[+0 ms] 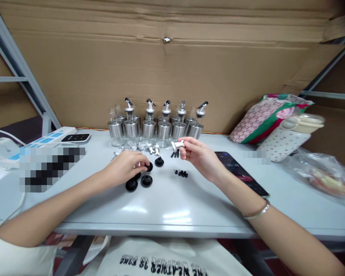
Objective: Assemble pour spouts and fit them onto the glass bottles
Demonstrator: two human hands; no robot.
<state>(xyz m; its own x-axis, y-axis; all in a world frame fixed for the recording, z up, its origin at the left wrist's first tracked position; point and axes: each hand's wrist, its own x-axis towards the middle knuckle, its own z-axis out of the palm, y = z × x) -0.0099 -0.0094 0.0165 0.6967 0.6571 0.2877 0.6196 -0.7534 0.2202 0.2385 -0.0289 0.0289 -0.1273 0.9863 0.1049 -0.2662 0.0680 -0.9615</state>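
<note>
My right hand (199, 155) holds a small silver pour spout (176, 145) between thumb and fingers, lifted just above the grey table (172, 207). My left hand (126, 166) rests palm down on the table, its fingertips on a black rubber stopper (148, 166). More black stoppers (138, 182) lie just in front of that hand and one (159, 161) beyond it. Several tiny black caps (181, 173) lie under my right hand. Loose silver spouts (149, 147) sit before a row of glass and steel dispenser bottles (158, 124), some with spouts fitted.
A phone (241, 172) with a lit screen lies right of my right hand. A power strip (50, 138) and a small black device (75, 137) sit at the left. Patterned bags (271, 120) and a clear plastic bag (324, 172) lie at the right. Cardboard lines the back.
</note>
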